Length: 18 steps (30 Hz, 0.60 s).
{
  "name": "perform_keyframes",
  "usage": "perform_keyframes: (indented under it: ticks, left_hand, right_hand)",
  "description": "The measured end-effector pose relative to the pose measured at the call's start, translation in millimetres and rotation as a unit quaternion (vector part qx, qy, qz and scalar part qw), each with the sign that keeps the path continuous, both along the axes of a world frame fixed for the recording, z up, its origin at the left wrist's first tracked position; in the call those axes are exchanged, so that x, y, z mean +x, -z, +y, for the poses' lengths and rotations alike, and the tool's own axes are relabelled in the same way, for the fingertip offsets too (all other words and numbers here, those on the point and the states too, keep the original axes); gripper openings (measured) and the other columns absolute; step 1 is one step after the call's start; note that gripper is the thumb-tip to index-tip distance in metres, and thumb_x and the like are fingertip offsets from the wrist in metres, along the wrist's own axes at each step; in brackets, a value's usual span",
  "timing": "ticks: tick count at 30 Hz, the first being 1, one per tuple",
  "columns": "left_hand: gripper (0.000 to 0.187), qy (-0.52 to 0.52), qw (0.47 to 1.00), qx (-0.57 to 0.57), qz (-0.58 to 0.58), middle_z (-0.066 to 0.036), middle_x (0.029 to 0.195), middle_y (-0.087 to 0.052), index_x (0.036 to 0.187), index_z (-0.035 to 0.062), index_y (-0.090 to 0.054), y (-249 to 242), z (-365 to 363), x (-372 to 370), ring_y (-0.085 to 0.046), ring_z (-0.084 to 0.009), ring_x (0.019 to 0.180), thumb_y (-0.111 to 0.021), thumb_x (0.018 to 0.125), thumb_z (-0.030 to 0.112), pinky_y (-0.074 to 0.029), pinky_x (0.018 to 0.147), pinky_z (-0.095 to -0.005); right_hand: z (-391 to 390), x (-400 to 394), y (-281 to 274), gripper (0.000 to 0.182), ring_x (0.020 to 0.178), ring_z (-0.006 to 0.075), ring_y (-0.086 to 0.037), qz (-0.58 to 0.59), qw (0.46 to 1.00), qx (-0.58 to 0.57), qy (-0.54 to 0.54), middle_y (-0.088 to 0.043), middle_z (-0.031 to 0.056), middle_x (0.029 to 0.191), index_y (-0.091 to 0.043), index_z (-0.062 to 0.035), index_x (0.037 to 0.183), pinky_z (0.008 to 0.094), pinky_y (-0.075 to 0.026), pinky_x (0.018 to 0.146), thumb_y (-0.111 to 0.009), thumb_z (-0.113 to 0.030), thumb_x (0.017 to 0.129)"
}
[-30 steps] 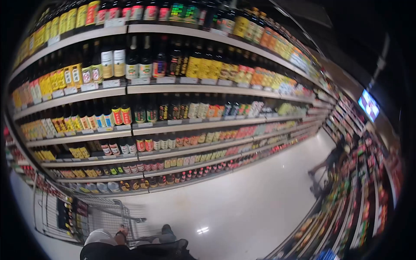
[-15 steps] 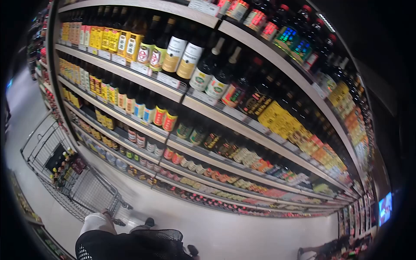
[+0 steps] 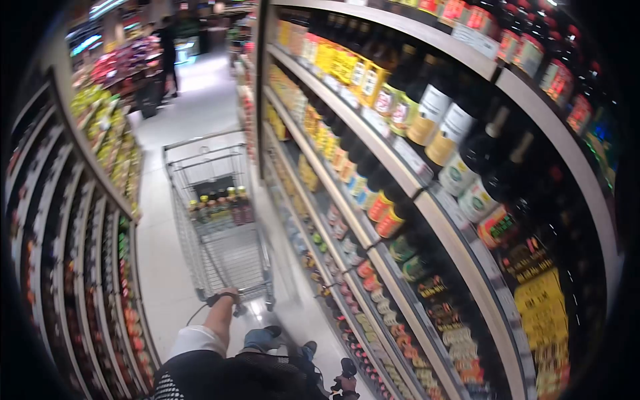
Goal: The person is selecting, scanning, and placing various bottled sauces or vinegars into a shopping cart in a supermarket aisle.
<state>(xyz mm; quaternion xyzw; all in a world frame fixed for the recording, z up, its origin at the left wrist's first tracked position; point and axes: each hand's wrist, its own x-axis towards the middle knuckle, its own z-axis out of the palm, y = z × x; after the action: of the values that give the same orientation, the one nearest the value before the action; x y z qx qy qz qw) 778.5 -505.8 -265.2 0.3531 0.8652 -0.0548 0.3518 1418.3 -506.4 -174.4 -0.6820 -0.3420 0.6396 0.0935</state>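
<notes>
A: What's nearest?
B: Down at the near edge, the right hand (image 3: 348,385) is by a small black round-topped object (image 3: 347,366). It's too small to tell whether the fingers are clenched round it.
A: And the left hand (image 3: 230,297)?
B: A bit farther, touching the near end of the silver wire shopping cart (image 3: 235,261). I can't tell if it's grasping or just lying there.
A: Where's the cart?
B: In the aisle, left of the tall pale-edged shelving full of dark glass bottles with coloured labels (image 3: 383,137), and right of the dark curved shelving (image 3: 103,267).
A: Anything in it?
B: Dark bottles with yellowish caps (image 3: 220,208), grouped upright towards its far end.
A: Beyond that?
B: Yellow-green packages (image 3: 100,113) at far left, red and pink goods (image 3: 120,63) farther on, and a person in dark clothes (image 3: 168,57) beside them
</notes>
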Motion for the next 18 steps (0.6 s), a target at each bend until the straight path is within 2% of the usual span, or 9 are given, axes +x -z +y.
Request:
perform_keyframes:
  ticks: [1,2,3,4,6,8,10,13,18]
  left_hand:
    - [0.07,-0.004,0.999,-0.041,-0.001,-0.018,0.127,-0.061,0.134,0.0227,-0.052,-62,-1,33,-0.059,-0.0347,0.117,-0.071,0.071,0.046,-0.046,0.097,-0.0522]
    - [0.078,-0.054,0.994,-0.078,0.05,-0.016,0.138,-0.053,0.141,0.027,-0.044,-44,-6,50,-0.052,-0.0361,0.126,-0.07,0.072,0.053,-0.039,0.102,-0.0591]
    - [0.083,-0.037,0.994,-0.086,0.049,-0.015,0.145,-0.045,0.145,0.0282,-0.037,-59,-16,66,-0.045,-0.0374,0.132,-0.068,0.073,0.057,-0.033,0.105,-0.0633]
    - [0.081,-0.051,0.997,-0.059,-0.004,-0.018,0.148,-0.04,0.147,0.0246,-0.036,-98,-24,87,-0.036,-0.0395,0.138,-0.063,0.076,0.054,-0.026,0.109,-0.0625]
    - [0.087,-0.026,0.998,-0.052,0.04,-0.018,0.145,-0.043,0.148,0.0253,-0.033,-107,-47,120,-0.037,-0.0381,0.137,-0.064,0.073,0.057,-0.025,0.109,-0.064]
    - [0.094,-0.022,0.998,-0.008,0.054,-0.019,0.151,-0.033,0.151,0.0258,-0.026,-103,-73,148,-0.025,-0.0389,0.143,-0.065,0.073,0.06,-0.019,0.111,-0.0658]
    - [0.097,-0.043,0.997,0.033,0.057,-0.019,0.157,-0.02,0.153,0.0265,-0.021,-109,-94,178,-0.016,-0.0409,0.145,-0.067,0.073,0.057,-0.02,0.112,-0.0649]
    - [0.1,-0.064,0.996,0.066,0.012,-0.017,0.161,-0.008,0.154,0.0289,-0.016,-110,-118,215,-0.007,-0.042,0.147,-0.073,0.074,0.048,-0.024,0.112,-0.0622]
    - [0.101,-0.067,0.992,0.108,-0.008,-0.014,0.16,-0.011,0.154,0.0305,-0.014,-106,-153,270,-0.006,-0.0386,0.148,-0.074,0.074,0.048,-0.027,0.108,-0.0681]
  right_hand:
    - [13,4,8,0.017,0.047,0.0217,-0.056,0.001,1.0,-0.001,-0.022,-0.058,0.0097,0.063,-0.061,-0.0022,0.088,0.0376,-0.047,0.041,-0.061,-0.014,0.076]
    - [25,7,17,0.017,0.047,0.0221,-0.056,0.005,0.999,-0.003,-0.041,-0.059,0.0099,0.063,-0.061,-0.0019,0.088,0.038,-0.047,0.041,-0.061,-0.014,0.076]
    - [31,11,25,0.017,0.047,0.0224,-0.057,0.005,0.998,-0.008,-0.059,-0.059,0.0101,0.063,-0.061,-0.0016,0.088,0.0383,-0.047,0.041,-0.061,-0.014,0.076]
    - [33,18,31,0.018,0.046,0.0227,-0.057,0.002,0.997,-0.012,-0.075,-0.059,0.0103,0.063,-0.061,-0.0013,0.087,0.0387,-0.048,0.041,-0.061,-0.014,0.075]
    - [32,31,41,0.018,0.046,0.0234,-0.057,-0.003,0.994,-0.019,-0.105,-0.059,0.0107,0.062,-0.061,-0.0008,0.087,0.0393,-0.048,0.041,-0.06,-0.014,0.075]
    - [28,42,56,0.019,0.045,0.0241,-0.057,-0.008,0.991,-0.03,-0.132,-0.059,0.0111,0.062,-0.062,-0.0002,0.087,0.04,-0.048,0.041,-0.06,-0.014,0.074]
    - [21,58,103,0.018,0.048,0.025,-0.059,-0.033,0.988,-0.017,-0.153,-0.059,0.0119,0.064,-0.063,0.0008,0.083,0.0387,-0.048,0.044,-0.059,-0.012,0.071]
    - [10,56,91,0.024,0.061,0.0287,-0.06,-0.057,0.973,0.016,-0.224,-0.061,0.0146,0.074,-0.063,-0.0005,0.091,0.0405,-0.048,0.054,-0.06,-0.017,0.074]
    - [-17,63,95,0.034,0.084,0.0348,-0.061,-0.096,0.927,0.127,-0.34,-0.065,0.019,0.092,-0.064,-0.0026,0.103,0.0434,-0.049,0.072,-0.061,-0.026,0.08]
